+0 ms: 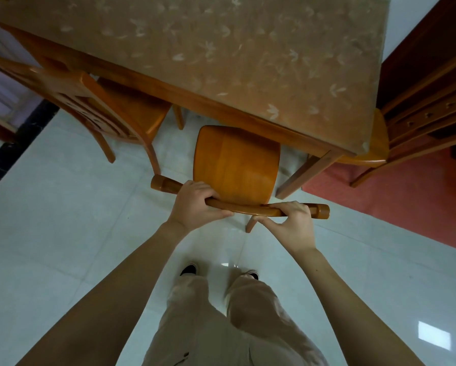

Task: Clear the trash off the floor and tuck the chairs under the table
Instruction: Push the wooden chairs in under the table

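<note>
An orange wooden chair (pixel 236 165) stands in front of me, its seat facing the table (pixel 221 54) and partly out from under the table's near edge. My left hand (pixel 195 202) grips the left part of the chair's curved top rail. My right hand (pixel 290 223) holds the right part of the same rail, thumb underneath. The table has a brown patterned cover. No trash shows on the pale tiled floor (pixel 63 207).
A second wooden chair (pixel 110 109) stands at the left, angled, its seat partly under the table. A third chair (pixel 411 120) sits at the table's right end over a red rug (pixel 395 196). My legs and shoes (pixel 189 269) are below.
</note>
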Demonstrator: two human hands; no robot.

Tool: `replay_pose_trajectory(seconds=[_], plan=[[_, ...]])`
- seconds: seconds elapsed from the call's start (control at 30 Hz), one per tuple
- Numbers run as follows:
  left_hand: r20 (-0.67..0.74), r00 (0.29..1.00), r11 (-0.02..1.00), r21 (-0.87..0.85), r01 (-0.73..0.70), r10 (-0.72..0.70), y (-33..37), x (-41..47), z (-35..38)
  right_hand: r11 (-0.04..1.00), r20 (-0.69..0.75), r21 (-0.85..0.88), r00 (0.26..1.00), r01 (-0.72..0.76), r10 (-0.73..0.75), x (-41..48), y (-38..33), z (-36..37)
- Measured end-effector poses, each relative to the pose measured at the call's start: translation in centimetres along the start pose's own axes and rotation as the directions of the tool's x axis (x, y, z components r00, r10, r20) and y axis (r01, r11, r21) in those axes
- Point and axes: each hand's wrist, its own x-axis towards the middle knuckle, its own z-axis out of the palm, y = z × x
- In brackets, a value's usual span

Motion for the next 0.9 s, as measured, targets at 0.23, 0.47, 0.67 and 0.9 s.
replay_pose_trajectory(seconds=[0.23, 0.47, 0.67, 0.9], plan=[[0.07, 0.996, 0.999, 0.012, -0.054, 0.053, -3.4, -0.8, -3.7, 0.998, -0.036, -0.003, 0.997, -0.069, 0.069, -2.1, -5.0, 3.0], [0.13, 0.985, 0.994, 0.004, -0.112, 0.111, -6.1, -1.4, -6.9, 0.993, -0.087, -0.02, 0.99, -0.114, 0.112, -3.5, -7.7, 6.3], [0.187, 0.976, 0.991, 0.061, -0.122, 0.108, -6.7, -1.9, -8.4, 0.987, -0.061, -0.109, 0.992, -0.116, 0.109, -3.9, -8.0, 8.0], [0.043, 0.997, 0.996, 0.058, -0.069, 0.067, -6.2, -3.7, -7.8, 0.987, -0.162, -0.097, 0.98, -0.13, 0.114, -4.5, -9.6, 8.9]])
